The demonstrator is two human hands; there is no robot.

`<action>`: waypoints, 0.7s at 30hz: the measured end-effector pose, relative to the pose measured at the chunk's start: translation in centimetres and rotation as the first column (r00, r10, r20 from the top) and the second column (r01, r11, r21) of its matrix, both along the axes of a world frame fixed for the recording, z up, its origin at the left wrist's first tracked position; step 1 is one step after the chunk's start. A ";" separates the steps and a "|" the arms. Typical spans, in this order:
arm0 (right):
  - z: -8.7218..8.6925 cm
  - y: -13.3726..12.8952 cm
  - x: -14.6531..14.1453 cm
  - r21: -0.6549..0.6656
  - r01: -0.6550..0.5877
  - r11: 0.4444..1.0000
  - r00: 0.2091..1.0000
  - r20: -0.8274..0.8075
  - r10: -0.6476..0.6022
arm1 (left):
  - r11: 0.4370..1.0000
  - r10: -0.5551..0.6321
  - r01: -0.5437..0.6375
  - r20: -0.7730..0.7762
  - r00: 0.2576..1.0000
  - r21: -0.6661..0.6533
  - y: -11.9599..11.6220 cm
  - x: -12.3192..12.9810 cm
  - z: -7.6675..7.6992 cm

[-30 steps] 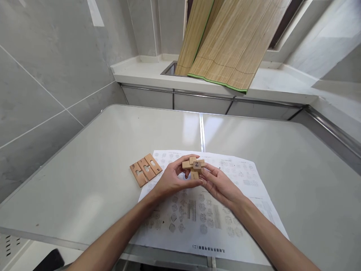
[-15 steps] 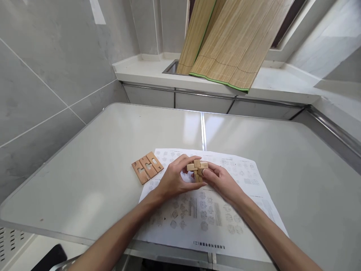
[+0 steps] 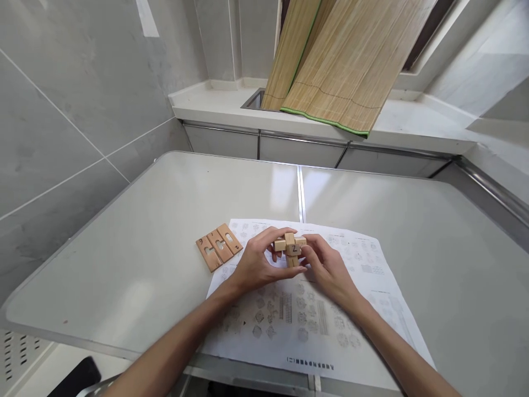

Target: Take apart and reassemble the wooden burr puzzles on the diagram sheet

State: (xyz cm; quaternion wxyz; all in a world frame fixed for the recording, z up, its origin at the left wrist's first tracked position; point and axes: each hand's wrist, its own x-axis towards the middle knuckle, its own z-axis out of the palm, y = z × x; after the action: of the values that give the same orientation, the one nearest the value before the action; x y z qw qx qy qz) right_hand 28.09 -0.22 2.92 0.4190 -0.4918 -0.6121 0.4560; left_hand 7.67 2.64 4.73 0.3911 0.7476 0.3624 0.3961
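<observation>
A wooden interlocking burr puzzle (image 3: 290, 246) made of light blocks is held between both hands above a printed sheet (image 3: 309, 344). One block facing me carries a black "2". My left hand (image 3: 264, 256) grips the puzzle from the left, fingers over its top and thumb under its bottom. My right hand (image 3: 324, 262) closes on its right side, with the thumb near the numbered block. Left of the hands, three flat wooden pieces (image 3: 219, 246) with cut-out slots and written digits lie side by side, close to the sheet's edge.
The sheet shows rows of small puzzle diagrams and lies on a pale folding table (image 3: 165, 220) with a metal seam (image 3: 301, 190). Behind stand a white counter (image 3: 215, 113), a sink (image 3: 253, 99) and a hanging bamboo blind (image 3: 343, 71). A dark object (image 3: 76, 377) sits at lower left.
The numbered block has shifted within the puzzle, so its "2" now faces me. My right thumb has moved off its front to the right. The view has shifted slightly.
</observation>
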 end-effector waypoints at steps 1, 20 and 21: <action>-0.2 0.0 0.0 0.048 0.030 0.998 0.998 0.055 -0.033 | 1.000 -0.004 0.004 -0.002 1.000 -0.011 0.0 0.0 0.1; -0.1 0.6 0.6 -0.051 -0.024 0.998 1.000 -0.001 0.024 | 0.981 -0.083 0.093 -0.068 0.994 0.171 -0.1 0.4 -0.6; 0.0 0.6 0.5 -0.076 -0.024 0.997 0.999 -0.031 0.022 | 0.980 -0.082 0.093 -0.070 0.994 0.174 -0.1 0.4 -0.5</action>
State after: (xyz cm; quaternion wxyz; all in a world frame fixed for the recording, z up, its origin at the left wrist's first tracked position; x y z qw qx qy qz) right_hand 28.62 0.33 2.91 0.4035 -0.4935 -0.5935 0.4913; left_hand 8.05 2.58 4.18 0.3288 0.8066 0.3046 0.3853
